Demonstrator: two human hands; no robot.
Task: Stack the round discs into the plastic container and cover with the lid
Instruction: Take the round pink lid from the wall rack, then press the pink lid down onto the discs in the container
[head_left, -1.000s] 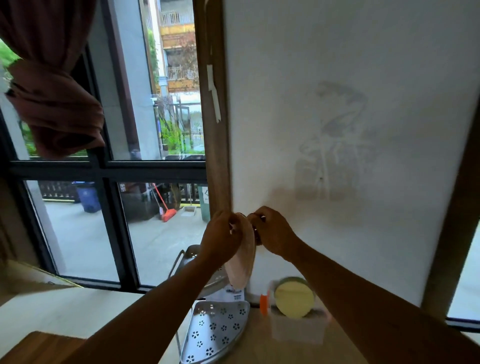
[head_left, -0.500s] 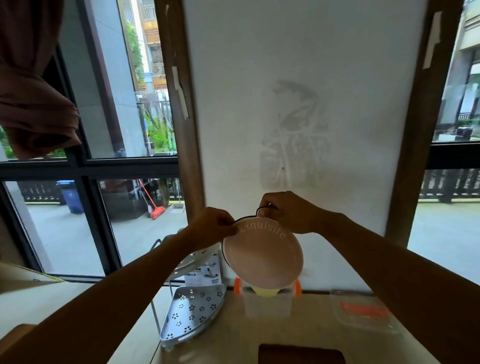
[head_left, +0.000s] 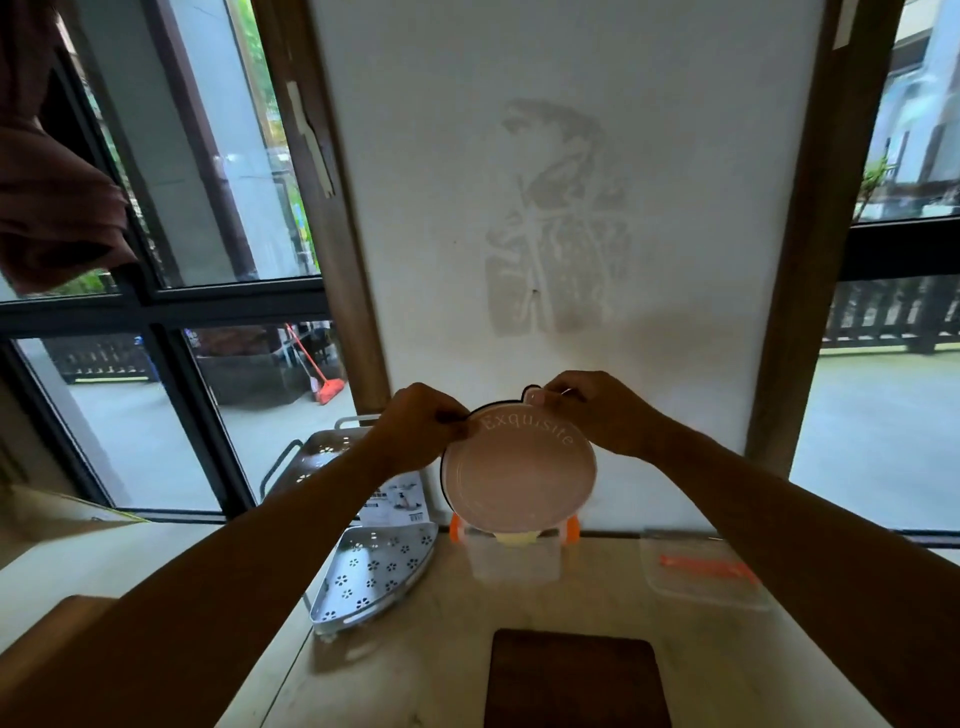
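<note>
A pink round disc (head_left: 519, 480) with the word "Exquisite" along its top is held upright in the air by both hands. My left hand (head_left: 418, 431) pinches its upper left rim, and my right hand (head_left: 592, 410) grips the small tab at its top. Just below the disc stands a clear plastic container (head_left: 514, 558) with orange clips, against the wall. A yellow disc (head_left: 514, 539) peeks out of its top. The container's clear lid (head_left: 701, 569) with an orange strip lies flat on the counter to the right.
A perforated metal corner shelf (head_left: 374, 571) stands at the left of the counter, with a paper label behind it. A dark wooden board (head_left: 571, 680) lies near the front. The white wall is right behind the container; windows lie on both sides.
The view has swung right and down. The pink disc has turned from edge-on to facing me and now hangs directly over the container, still held by both hands.
</note>
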